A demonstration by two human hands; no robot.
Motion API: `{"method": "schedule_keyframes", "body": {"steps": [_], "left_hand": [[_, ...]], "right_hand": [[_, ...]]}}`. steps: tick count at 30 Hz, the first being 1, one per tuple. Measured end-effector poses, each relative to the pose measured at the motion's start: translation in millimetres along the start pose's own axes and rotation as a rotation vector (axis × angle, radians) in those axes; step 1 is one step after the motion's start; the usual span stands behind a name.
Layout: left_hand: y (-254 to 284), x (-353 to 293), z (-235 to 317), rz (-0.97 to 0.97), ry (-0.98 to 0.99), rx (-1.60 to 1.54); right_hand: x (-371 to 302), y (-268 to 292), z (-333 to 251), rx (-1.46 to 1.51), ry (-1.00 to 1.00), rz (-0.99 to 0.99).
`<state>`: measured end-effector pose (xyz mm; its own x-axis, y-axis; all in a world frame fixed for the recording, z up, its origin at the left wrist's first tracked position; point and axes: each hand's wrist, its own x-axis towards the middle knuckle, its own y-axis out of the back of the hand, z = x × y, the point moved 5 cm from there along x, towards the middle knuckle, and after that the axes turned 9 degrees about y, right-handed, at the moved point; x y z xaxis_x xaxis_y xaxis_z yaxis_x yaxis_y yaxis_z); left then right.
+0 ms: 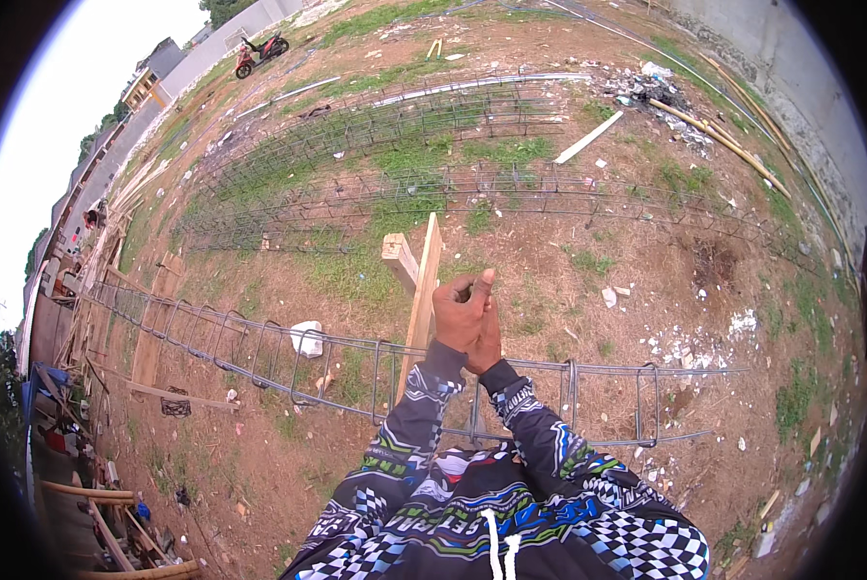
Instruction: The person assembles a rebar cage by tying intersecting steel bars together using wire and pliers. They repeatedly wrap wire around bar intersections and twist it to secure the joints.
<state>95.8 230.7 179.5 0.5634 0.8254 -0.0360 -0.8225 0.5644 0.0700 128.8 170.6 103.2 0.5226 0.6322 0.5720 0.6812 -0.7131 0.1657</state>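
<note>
My left hand [459,315] and my right hand [489,340] are pressed together in front of me, above a long rebar cage [376,385]. The left fingers are curled in, and the right hand is partly hidden behind them. Both look closed; anything small between them cannot be made out. Square stirrups [648,404] are spaced along the cage's long bars, which run from far left to right below my wrists. Just left of my hands, an upright wooden plank [424,290] stands against the cage, beside a thicker wooden post [399,259].
More rebar cages [356,135] lie on the grass and dirt ahead. A white lump [306,338] sits beside the near cage. Bamboo poles [723,145] and rubbish are at the right, near a concrete wall [801,87]. Timber [153,338] is at the left; a red motorbike [260,55] stands far off.
</note>
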Motion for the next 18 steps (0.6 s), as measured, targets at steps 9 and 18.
{"method": "schedule_keyframes", "body": {"steps": [9,18], "left_hand": [[10,14,10,-0.807,0.024,-0.011],[-24,-31,12,0.183,-0.069,0.203]], "right_hand": [[2,-4,63,0.459,-0.328,-0.589],[-36,-11,73,0.402,-0.371,0.234]]}}
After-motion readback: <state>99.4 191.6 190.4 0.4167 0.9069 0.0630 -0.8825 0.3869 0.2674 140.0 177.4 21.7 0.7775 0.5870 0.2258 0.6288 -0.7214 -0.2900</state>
